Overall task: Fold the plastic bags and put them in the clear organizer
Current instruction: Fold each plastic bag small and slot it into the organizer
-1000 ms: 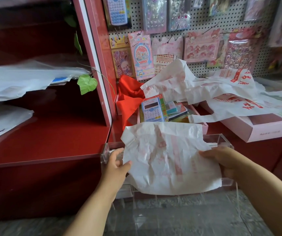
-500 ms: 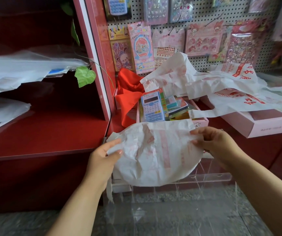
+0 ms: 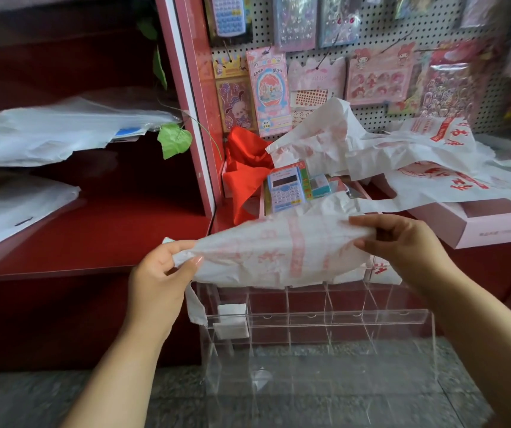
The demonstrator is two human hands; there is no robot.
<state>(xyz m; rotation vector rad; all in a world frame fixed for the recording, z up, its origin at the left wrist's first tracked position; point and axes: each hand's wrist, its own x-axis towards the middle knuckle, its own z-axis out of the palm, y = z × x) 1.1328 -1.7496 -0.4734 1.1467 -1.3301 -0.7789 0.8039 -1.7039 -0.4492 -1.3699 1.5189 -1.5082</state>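
Left hand (image 3: 163, 274) grip: pinches white plastic bag's (image 3: 279, 251) left end | right hand (image 3: 402, 242) grip: pinches right end | bag stretched between, above clear organizer (image 3: 309, 318)

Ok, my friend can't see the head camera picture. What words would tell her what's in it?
Two hands, left hand and right hand, hold a crumpled white plastic bag stretched above a clear organizer. More bags lie behind.

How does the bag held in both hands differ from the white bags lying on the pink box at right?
The held bag is pinched at its ends by the left hand and right hand, folded to a narrow band above the clear organizer. The loose bags lie unfolded and crumpled on the pink box, untouched. The held bag's print looks fainter; theirs is bolder. All are white with red print.
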